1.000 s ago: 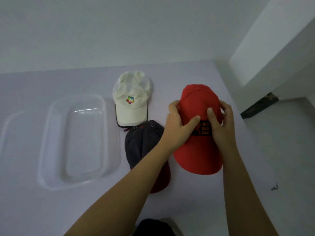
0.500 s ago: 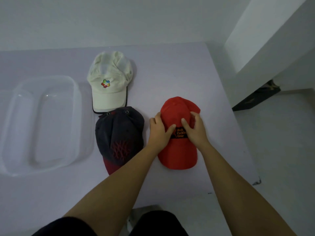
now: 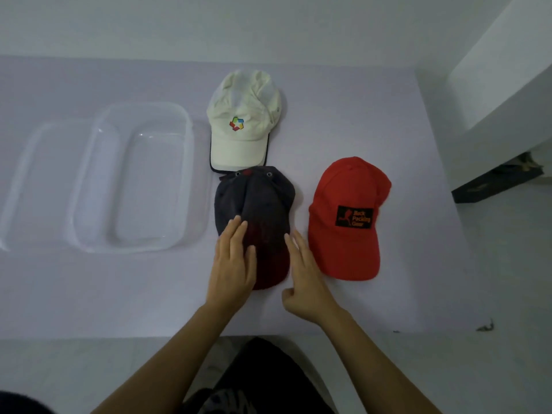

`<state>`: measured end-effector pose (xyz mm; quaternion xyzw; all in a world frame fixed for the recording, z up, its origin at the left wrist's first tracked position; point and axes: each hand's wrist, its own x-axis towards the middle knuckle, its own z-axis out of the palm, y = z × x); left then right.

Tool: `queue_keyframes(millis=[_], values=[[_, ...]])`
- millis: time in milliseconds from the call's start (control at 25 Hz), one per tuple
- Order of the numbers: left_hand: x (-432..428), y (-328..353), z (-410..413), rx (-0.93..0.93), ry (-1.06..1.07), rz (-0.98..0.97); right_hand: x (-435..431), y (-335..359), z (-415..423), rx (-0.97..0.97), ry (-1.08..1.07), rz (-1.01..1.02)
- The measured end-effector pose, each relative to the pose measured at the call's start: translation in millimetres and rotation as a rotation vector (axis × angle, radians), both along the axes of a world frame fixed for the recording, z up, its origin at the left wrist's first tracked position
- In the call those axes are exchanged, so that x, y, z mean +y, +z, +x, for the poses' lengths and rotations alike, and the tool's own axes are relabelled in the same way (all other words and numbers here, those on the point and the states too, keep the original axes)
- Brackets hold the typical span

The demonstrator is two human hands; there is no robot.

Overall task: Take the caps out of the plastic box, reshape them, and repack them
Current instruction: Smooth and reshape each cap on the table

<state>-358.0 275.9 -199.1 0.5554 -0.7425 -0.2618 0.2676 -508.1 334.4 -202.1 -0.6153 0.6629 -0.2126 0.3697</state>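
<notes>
Pale lilac table (image 3: pixel 358 100) fills most of the view, with a white wall behind it and a white pillar at the right. A dark flat object (image 3: pixel 495 183) lies on the floor at the pillar's foot, too dim to identify.

Three caps lie out on the table. The white cap (image 3: pixel 242 138) is farthest, and its brim meets the crown of the dark cap (image 3: pixel 254 201) just nearer. The red cap (image 3: pixel 346 210) sits just right of the dark one, apart from it, and its black patch is only partly legible.

The left hand (image 3: pixel 233 264) lies flat on the near left side of the dark cap, fingers straight, its grip closed on nothing. It covers part of the red brim, and the design on the cap's front is lost in shadow. The right hand (image 3: pixel 304 279) rests at the brim's right edge, between the dark and red caps, fingers extended and its grip slack. Whether it touches the brim is unclear.

The clear plastic box (image 3: pixel 191 174) stands left of the caps with nothing in it. Another clear shape (image 3: pixel 35 180) beside it runs off the left edge and is hard to make out.
</notes>
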Motion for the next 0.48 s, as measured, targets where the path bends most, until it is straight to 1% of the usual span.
queue_keyframes(millis=[40, 80, 160, 280, 320, 400, 480], values=[[5.1, -11.9, 14.4, -0.026, -0.011, 0.041, 1.9, -9.3, 8.5, 0.031, 0.035, 0.064], [9.0, -22.3, 25.4, -0.047, -0.051, 0.092, 1.6, -16.7, 14.4, 0.059, 0.028, 0.078], [12.5, -34.8, 38.9, -0.077, -0.182, 0.158, -0.8, -26.5, 21.2, 0.105, -0.022, 0.028], [9.6, -28.7, 39.3, -0.131, -0.326, 0.177, -0.1, -24.5, 25.8, 0.207, -0.096, -0.024], [8.2, -23.3, 37.2, -0.170, -0.362, 0.169, 0.9, -20.1, 27.5, 0.240, -0.138, -0.068], [7.7, -13.8, 33.7, -0.249, -0.369, 0.085, 2.3, -8.7, 29.9, 0.269, -0.211, -0.172], [9.4, -7.5, 35.9, -0.228, -0.318, -0.029, 2.1, 2.1, 26.4, 0.270, -0.231, -0.236]])
